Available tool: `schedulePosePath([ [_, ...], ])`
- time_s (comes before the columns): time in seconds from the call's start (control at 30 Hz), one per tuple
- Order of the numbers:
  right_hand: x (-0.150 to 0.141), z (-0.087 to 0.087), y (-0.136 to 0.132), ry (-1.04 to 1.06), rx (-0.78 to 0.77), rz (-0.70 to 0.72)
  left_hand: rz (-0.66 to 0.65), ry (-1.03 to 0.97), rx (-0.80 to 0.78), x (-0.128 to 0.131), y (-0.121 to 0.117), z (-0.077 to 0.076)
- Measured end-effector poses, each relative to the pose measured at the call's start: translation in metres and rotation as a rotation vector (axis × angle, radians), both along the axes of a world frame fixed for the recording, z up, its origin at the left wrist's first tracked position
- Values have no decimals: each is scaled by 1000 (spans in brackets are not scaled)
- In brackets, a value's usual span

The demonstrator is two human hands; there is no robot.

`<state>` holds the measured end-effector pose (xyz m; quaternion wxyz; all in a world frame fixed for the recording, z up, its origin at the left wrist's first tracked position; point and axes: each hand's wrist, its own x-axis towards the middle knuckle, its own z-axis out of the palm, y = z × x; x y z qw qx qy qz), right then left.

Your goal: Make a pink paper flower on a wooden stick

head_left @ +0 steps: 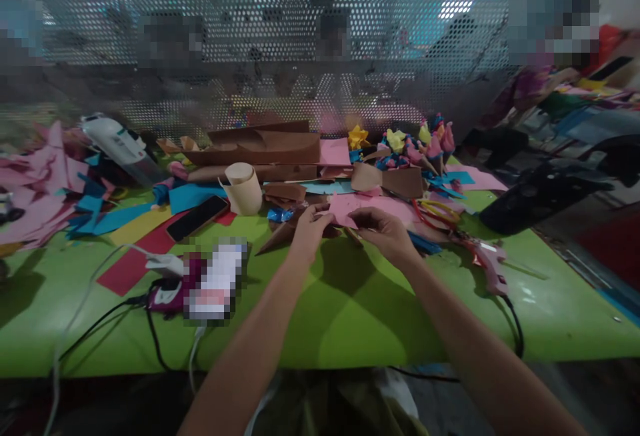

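Between my two hands is a small piece of pink paper (pixel 342 209), held above the green table (pixel 360 303). My left hand (pixel 314 221) pinches its left edge. On the other side, the fingers of my right hand (pixel 381 228) are closed on its right edge. Behind it lies more pink paper (pixel 395 208), partly hidden by my right hand. Close to my left hand are brown paper pieces (pixel 280 235) and a crumpled shiny blue scrap (pixel 280 215). Yellow-handled scissors (pixel 440 211) rest to the right of my right hand.
A pink glue gun (pixel 493 266) lies on the right, near a black cylinder (pixel 540 199). Paper flowers (pixel 430 146) and brown sheets (pixel 260 146) line the back before a perforated metal screen (pixel 280 43). Leftward are a paper roll (pixel 243 189), a phone (pixel 197 218) and a power strip (pixel 175 289).
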<state>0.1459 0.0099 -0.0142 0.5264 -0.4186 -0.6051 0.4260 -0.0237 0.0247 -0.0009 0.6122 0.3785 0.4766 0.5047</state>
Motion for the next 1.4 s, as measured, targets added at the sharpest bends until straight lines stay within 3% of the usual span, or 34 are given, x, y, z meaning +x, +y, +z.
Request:
schedulePosePath([
  [0.13,-2,-2,0,-75,46,-68,-5,-8,-5,-1,1,0],
  [0.6,2,2,3,156,-231,-99,-149,-14,118,-4,-1,6],
  [0.93,3,0,4,242,-234,-91,-172,80,321,-3,5,-8],
  [1.17,4,1,4,246,-216,-114,-198,200,389,-7,3,-2],
  [1.3,10,3,6,172,-193,-70,-172,195,392,-8,3,0],
  [1.4,15,1,9,4,-153,-36,-93,148,362,-9,2,1],
])
